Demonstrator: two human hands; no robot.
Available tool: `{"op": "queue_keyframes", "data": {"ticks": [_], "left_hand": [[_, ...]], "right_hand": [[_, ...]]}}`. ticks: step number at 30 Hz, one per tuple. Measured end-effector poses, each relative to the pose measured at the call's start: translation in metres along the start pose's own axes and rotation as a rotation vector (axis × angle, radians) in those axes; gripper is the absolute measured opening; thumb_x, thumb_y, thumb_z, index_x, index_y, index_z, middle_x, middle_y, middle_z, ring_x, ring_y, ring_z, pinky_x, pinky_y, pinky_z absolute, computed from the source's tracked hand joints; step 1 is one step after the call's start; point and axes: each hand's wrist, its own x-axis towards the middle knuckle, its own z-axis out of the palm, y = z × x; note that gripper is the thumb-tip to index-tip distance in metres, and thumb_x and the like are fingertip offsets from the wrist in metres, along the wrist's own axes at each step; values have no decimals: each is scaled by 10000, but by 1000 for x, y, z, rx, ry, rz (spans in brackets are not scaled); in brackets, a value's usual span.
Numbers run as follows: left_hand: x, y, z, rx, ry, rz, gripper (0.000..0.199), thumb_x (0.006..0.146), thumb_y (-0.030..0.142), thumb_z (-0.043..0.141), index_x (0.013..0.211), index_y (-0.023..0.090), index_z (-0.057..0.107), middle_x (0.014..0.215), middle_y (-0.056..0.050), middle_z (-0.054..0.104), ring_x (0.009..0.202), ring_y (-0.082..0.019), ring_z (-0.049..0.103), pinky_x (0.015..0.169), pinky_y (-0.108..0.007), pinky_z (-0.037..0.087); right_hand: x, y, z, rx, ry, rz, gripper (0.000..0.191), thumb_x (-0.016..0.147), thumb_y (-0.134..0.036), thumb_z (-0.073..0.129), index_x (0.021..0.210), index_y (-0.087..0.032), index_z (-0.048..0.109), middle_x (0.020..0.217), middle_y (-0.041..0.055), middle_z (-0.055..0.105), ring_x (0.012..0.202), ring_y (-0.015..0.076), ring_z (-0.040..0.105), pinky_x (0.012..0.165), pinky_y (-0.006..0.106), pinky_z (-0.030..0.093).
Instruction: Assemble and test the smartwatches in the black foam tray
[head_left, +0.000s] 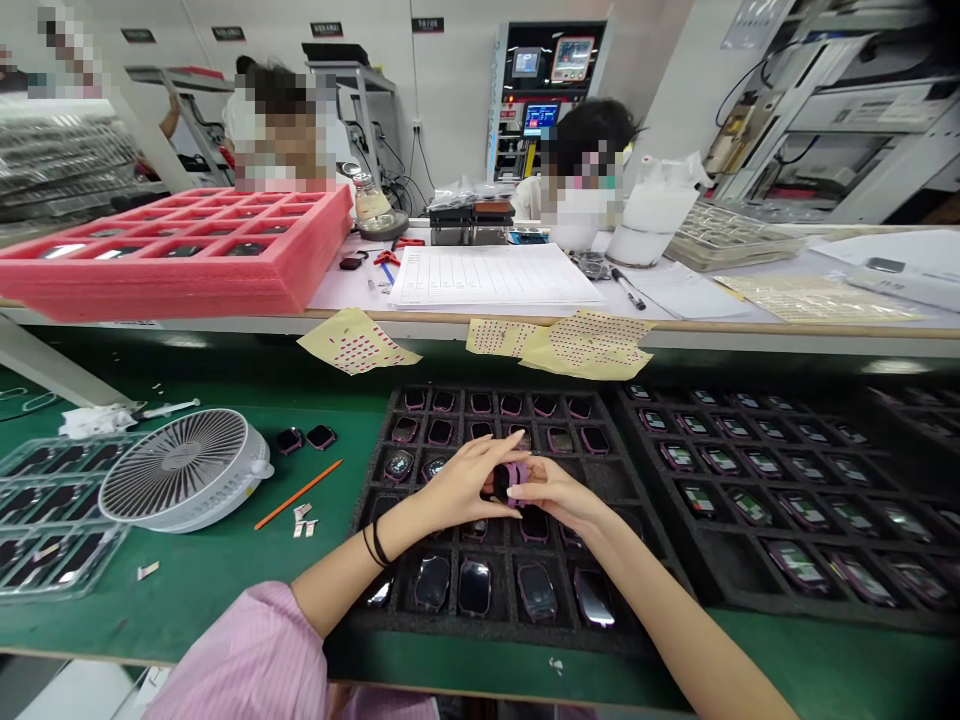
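Over the middle of a black foam tray [611, 480], both hands meet around a small purple-framed watch piece [514, 482]. My left hand [469, 480] curves round its left side, thumb below and fingers above. From the right, my right hand [555, 490] pinches the piece between thumb and fingers. Whether it is one piece or two stacked is too small to tell. Purple-framed watches [475, 586] with dark faces sit in the tray's compartments around and below the hands. The hands hide several of the compartments.
A second black foam tray [724, 580] with watch parts lies right. On the left are a white fan [184, 470], an orange stick [298, 494] and clear trays [56, 510]. A shelf [225, 325] with pink foam [300, 265] runs across; two people sit beyond.
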Motion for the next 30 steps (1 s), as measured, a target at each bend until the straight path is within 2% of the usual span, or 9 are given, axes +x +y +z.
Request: {"op": "queue_keyframes", "data": {"ticks": [2, 3, 6, 9, 14, 21, 25, 27, 30], "left_hand": [[-4, -1, -16, -4, -31, -43, 1082, 678, 457, 745, 1469, 229, 41, 1376, -148, 471, 1286, -263, 418, 1045, -458, 369], [-9, -2, -25, 8, -28, -83, 1021, 714, 470, 710, 1467, 228, 65, 1389, -150, 456, 1285, -260, 419, 1040, -450, 375], [-36, -12, -53, 102, 28, -267, 612, 906, 396, 482, 1430, 225, 216, 1346, -113, 510, 1260, -221, 451, 1037, -440, 375], [-71, -22, -72, 229, 44, -396, 438, 964, 327, 340, 1383, 206, 312, 1314, -93, 543, 1249, -212, 460, 1047, -458, 361], [-105, -26, -74, 357, -31, -432, 402, 969, 314, 305, 1347, 197, 377, 1372, -94, 481, 1264, -203, 443, 1082, -463, 331], [-107, -24, -74, 442, 56, -415, 375, 944, 252, 345, 1304, 178, 420, 1297, -99, 542, 1200, -215, 501, 1015, -436, 411], [-84, 10, -86, 488, 215, -250, 331, 902, 134, 376, 1208, 170, 500, 1173, -98, 623, 1098, -208, 571, 929, -398, 472], [-66, 45, -95, 456, 283, -85, 340, 875, 76, 396, 1170, 184, 525, 1158, -86, 635, 1086, -190, 578, 906, -368, 485], [-46, 108, -107, 369, 287, 247, 354, 850, 80, 406, 1149, 198, 553, 1104, -64, 665, 1010, -171, 608, 866, -343, 521]], "right_hand": [[0, 0, -2, 32, 16, -9, 437, 611, -244, 800, 1017, -155, 664, 953, 85, 712, 906, 218, 670, 828, 344, 508], [0, 0, -2, 52, 29, -16, 439, 609, -242, 804, 1014, -155, 661, 982, 92, 709, 945, 231, 664, 871, 369, 496], [0, -1, -4, 85, 99, -47, 445, 597, -247, 816, 1000, -150, 654, 1029, 111, 700, 1002, 263, 647, 929, 434, 467], [0, -2, -6, 70, 131, -69, 450, 595, -260, 820, 1001, -153, 657, 1041, 116, 697, 1021, 276, 639, 933, 447, 464], [0, -4, -6, 68, 140, -82, 452, 592, -275, 820, 1001, -159, 667, 1020, 109, 704, 1023, 277, 639, 926, 443, 473], [-3, -7, -10, 82, 185, -119, 449, 595, -271, 820, 1004, -167, 668, 1019, 112, 706, 1032, 279, 635, 940, 444, 467], [-2, -5, -15, 95, 201, -140, 438, 602, -268, 820, 1001, -167, 670, 1013, 111, 709, 1028, 284, 637, 957, 456, 453], [-2, -4, -17, 95, 195, -142, 433, 603, -270, 820, 998, -169, 673, 1014, 111, 709, 1030, 288, 636, 965, 462, 447], [-1, -2, -18, 93, 189, -150, 439, 596, -282, 824, 997, -177, 679, 1019, 110, 709, 1032, 302, 634, 964, 477, 449]]}}
